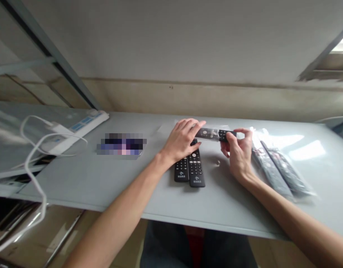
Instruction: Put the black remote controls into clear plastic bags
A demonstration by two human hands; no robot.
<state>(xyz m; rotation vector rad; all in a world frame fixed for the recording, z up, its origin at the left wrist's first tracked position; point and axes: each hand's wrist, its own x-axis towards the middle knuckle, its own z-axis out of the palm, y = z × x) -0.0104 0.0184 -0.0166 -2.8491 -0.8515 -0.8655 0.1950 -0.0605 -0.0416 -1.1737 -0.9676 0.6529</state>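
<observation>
My right hand (240, 156) grips the bare end of a black remote control (226, 135), thumb on top. The rest of that remote lies inside a clear plastic sleeve (207, 133), held level above the table. At the sleeve's other end is my left hand (184, 137), its thumb and fingers around the plastic; the exact contact is partly hidden. Below my left hand, two unwrapped black remotes, a left one (181, 173) and a right one (197, 173), lie side by side on the table, their far ends partly covered by the hand.
Right of my right hand lie plastic-wrapped remotes (283, 169). A pixelated flat object (121, 146) rests at left. Further left are a white power strip (79, 130) and a looping white cable (34, 178). The grey table (118, 186) meets a wall behind; a small object (217, 162) lies mid-table.
</observation>
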